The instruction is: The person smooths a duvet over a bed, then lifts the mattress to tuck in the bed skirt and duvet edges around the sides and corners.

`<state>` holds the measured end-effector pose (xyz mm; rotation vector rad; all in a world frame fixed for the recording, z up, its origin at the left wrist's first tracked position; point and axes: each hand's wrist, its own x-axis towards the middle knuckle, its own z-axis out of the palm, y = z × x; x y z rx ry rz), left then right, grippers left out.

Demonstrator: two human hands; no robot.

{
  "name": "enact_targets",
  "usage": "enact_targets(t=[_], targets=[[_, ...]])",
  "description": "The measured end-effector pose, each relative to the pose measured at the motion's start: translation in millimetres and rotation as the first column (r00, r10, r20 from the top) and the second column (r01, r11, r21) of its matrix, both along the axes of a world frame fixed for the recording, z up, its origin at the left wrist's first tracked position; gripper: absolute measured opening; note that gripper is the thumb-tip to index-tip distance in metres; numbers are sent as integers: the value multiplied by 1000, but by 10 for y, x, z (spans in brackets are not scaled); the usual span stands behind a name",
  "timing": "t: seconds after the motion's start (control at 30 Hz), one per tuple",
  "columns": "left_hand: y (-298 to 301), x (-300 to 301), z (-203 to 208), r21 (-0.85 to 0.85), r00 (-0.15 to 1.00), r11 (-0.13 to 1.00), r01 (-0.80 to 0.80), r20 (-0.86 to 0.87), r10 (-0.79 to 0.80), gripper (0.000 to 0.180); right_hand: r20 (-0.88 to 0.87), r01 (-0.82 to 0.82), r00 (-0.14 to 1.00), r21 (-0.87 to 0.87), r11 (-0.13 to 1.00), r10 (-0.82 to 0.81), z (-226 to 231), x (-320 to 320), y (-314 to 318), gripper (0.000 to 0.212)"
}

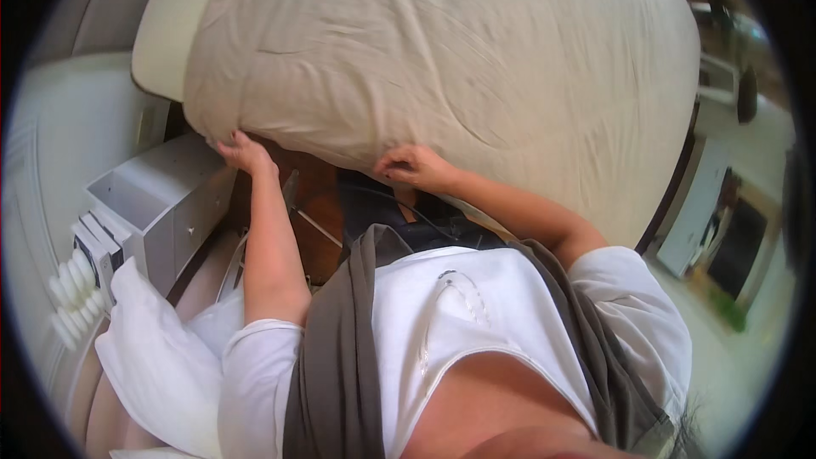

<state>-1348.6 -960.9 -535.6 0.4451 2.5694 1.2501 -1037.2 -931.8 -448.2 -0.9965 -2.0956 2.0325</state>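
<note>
From the head view, both my hands are on the near edge of a big beige duvet (442, 59) that bulges up in front of me and covers most of the bed (166, 34), whose cream surface shows bare only at its far left corner. My left hand (242, 153) grips the duvet's near left corner, fingers (225, 146) curled and pinching the fabric from underneath, the thumb side hidden in the folds. My right hand (412, 166) holds the same near edge further right, roughly at its middle, fingers (391, 172) bent and pressed together on a pinch of cloth, knuckles up. The edge between my two hands is lifted clear of the bed frame, so I see dark wood and a dark gap beneath it. Just beside my left forearm, against the bed's left side, stands a white bedside cabinet (161, 195) with a flat top and drawers. Lower left, a white cloth (157, 357) lies bunched near my left elbow. A grey strip of fabric (336, 348) hangs down my white shirt.
</note>
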Motion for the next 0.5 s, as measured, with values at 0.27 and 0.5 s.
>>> enact_targets(t=[0.27,0.5], targets=[[-872,1870,-396,209,63,951,-226,978,-200,62,600,710,640,-701,71,-480,-452,2170,-1849,34],[-1058,2166,-577,27,380,988,-153,924,34,21,583,650,-192,-527,-547,-789,-966,2662,-2559,21]])
